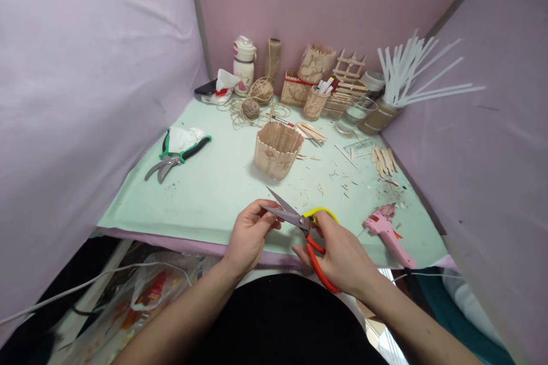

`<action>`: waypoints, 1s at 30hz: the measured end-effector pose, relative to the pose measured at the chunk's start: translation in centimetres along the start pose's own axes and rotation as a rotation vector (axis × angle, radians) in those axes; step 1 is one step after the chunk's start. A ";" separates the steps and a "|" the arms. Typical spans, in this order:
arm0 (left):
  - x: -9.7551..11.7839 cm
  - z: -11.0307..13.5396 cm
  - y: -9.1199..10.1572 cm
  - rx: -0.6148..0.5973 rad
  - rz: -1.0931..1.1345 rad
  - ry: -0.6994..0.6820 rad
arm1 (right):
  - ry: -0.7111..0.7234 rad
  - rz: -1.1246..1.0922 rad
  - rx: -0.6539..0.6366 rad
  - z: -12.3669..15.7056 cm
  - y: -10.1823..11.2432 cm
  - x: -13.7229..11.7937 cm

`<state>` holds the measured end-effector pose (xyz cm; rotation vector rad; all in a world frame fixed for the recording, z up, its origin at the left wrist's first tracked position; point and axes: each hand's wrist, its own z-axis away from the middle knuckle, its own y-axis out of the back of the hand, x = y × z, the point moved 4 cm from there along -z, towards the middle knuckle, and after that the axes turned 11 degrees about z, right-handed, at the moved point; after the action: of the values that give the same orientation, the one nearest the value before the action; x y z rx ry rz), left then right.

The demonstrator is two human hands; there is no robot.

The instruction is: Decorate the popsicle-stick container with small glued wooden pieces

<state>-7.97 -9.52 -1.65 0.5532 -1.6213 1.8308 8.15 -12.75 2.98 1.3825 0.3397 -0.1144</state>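
Note:
My right hand [342, 245] grips a pair of scissors [295, 217] with one yellow and one red handle. The blades are parted and point to the upper left. My left hand [252, 234] is closed in a pinch at the lower blade, and whatever its fingertips hold is too small or hidden to name. Just beyond the scissors stands a basket-like container [276, 162] built of light wooden sticks with a scalloped rim; neither hand touches it. Wood scraps [321, 188] lie scattered to its right.
Pruning shears [171, 162] lie at left. A pink glue gun [391, 234] rests near the right edge, below a pile of wooden sticks [384, 161]. Along the back are a bottle [244, 68], twine [250, 107], a glass of water [353, 117] and white glue sticks [406, 71].

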 end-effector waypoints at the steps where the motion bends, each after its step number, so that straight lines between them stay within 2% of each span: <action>1: 0.0 0.0 0.0 -0.003 0.007 -0.009 | -0.008 0.030 -0.002 0.1 -0.1 0.0; 18: -0.3 0.4 -0.3 -0.009 0.087 0.060 | -0.041 0.082 -0.051 -0.1 -0.5 0.0; 30: -0.3 0.5 -0.4 -0.002 0.079 0.099 | 0.000 0.178 -0.030 0.3 -0.5 0.3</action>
<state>-7.47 -10.04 -1.48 0.3961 -1.5982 1.8833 8.34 -13.10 2.45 1.3772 0.2164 0.0376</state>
